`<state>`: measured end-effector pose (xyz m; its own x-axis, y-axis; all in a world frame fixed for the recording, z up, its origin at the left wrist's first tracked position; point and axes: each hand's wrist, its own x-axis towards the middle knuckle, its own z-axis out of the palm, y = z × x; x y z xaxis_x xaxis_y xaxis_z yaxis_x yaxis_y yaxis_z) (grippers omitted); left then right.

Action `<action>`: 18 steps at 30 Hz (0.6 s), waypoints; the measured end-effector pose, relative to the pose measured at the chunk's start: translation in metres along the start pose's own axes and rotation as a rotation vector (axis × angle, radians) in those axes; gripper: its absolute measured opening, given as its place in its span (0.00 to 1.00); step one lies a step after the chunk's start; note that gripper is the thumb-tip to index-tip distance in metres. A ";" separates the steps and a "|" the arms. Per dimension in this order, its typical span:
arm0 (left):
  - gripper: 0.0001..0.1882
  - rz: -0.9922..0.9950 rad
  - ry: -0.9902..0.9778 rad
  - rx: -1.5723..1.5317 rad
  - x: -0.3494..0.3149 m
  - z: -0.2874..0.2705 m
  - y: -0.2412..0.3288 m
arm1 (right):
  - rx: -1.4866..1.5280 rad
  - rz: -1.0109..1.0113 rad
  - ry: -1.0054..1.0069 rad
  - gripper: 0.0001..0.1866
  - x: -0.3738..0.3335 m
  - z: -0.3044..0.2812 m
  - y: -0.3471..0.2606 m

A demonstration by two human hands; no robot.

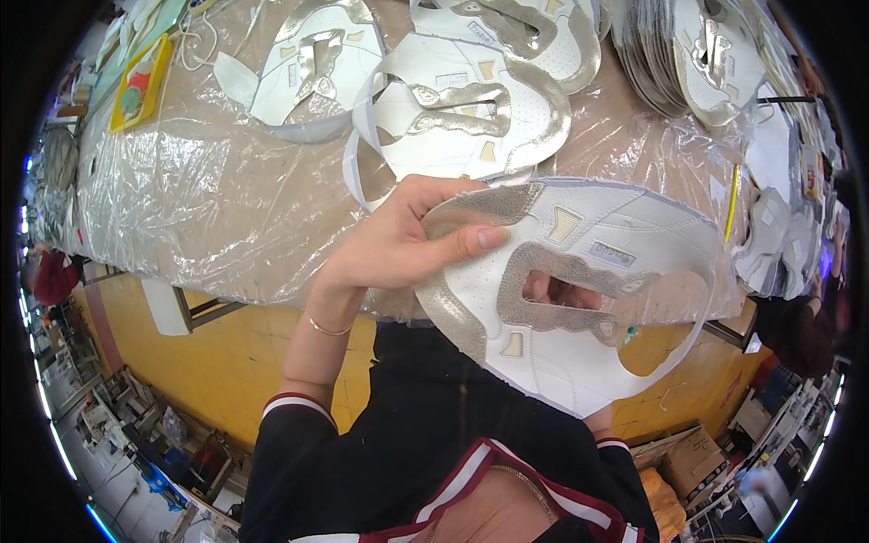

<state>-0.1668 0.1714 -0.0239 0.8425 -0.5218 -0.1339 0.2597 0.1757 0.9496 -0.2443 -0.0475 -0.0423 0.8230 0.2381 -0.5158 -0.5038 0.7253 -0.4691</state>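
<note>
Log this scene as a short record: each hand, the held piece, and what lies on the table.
Left hand: grips a white-and-metallic shoe upper, thumb on top
Right hand: behind the upper, fingers showing through its opening; grip unclear
Held piece: hides part of the near edge of the table
Table cover: clear wrinkled plastic
On table: loose uppers, stacked uppers far right, yellow tray far left

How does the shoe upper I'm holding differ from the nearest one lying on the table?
The held upper is raised in the left hand; the table upper lies on the table.
The held upper's toe points left; the table upper's points right.
The right hand shows through the held upper's opening; no hand shows through the table upper's.
Both are white with metallic trim and cream inserts.
</note>
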 end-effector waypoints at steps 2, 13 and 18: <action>0.16 -0.006 0.021 0.008 0.001 0.003 -0.002 | -0.170 -0.001 0.001 0.29 -0.005 0.009 -0.010; 0.22 -0.039 -0.078 0.346 0.000 -0.004 0.009 | -1.096 0.070 -0.247 0.26 0.020 0.011 -0.037; 0.18 0.090 -0.019 0.437 -0.001 -0.005 0.004 | -0.758 0.058 -0.073 0.25 0.016 0.003 -0.021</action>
<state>-0.1647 0.1768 -0.0215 0.8426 -0.5368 -0.0436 -0.0416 -0.1457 0.9885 -0.2197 -0.0570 -0.0385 0.7915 0.3239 -0.5184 -0.5676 0.0749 -0.8199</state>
